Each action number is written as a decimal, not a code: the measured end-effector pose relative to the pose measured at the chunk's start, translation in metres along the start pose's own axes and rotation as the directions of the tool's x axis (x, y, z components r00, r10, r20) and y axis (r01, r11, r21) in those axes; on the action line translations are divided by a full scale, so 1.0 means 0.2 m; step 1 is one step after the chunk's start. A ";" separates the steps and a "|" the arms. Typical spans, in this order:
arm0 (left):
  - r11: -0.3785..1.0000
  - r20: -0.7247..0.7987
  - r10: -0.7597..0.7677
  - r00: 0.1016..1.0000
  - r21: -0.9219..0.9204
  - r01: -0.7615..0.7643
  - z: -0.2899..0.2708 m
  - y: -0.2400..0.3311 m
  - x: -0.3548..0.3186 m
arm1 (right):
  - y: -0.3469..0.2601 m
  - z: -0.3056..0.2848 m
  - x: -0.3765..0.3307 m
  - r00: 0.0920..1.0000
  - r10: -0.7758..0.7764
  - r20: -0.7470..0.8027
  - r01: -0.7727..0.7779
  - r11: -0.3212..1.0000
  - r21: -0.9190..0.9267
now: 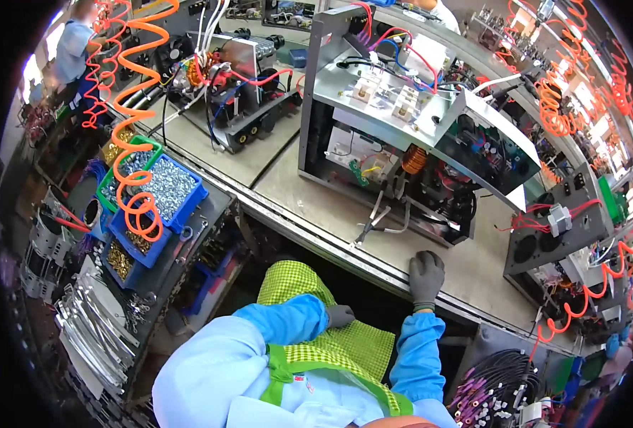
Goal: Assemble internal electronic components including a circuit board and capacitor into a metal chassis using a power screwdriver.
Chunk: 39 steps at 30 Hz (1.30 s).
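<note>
Hands first: left hand (pixel 339 314) sits curled on the green checked apron (pixel 345 342), grip closed on nothing; right hand (pixel 426 278) lies flat on the counter's near edge (pixel 373 265), grip open and empty. Just beyond, loose white leads (pixel 382 217) dangle from the open metal chassis (pixel 402 150), so a careless reach could probably snag them.
</note>
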<state>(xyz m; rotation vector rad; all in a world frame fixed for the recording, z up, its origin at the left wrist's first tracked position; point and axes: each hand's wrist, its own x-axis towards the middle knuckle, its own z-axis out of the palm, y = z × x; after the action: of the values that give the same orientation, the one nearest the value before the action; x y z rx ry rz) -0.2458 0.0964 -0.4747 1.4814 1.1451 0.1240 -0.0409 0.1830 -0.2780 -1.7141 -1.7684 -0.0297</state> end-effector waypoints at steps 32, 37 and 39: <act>0.993 0.040 -0.116 0.992 -0.024 0.117 -0.02 0.04 -0.02 | 0.01 0.01 0.00 0.999 -0.021 -0.031 0.021 1.000 0.010; 0.993 0.015 -0.117 0.993 0.000 0.117 -0.04 0.09 -0.06 | 0.02 0.01 0.00 0.999 -0.019 -0.034 0.019 1.000 -0.005; 0.996 -0.005 -0.080 0.997 0.030 0.080 -0.02 0.04 -0.03 | 0.02 0.02 -0.01 0.998 -0.029 -0.047 0.029 1.000 -0.003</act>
<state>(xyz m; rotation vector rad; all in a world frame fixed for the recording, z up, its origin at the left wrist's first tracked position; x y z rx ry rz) -0.2463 0.0955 -0.4635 1.4596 1.2126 0.0546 -0.0399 0.1843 -0.2829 -1.6758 -1.7590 -0.0843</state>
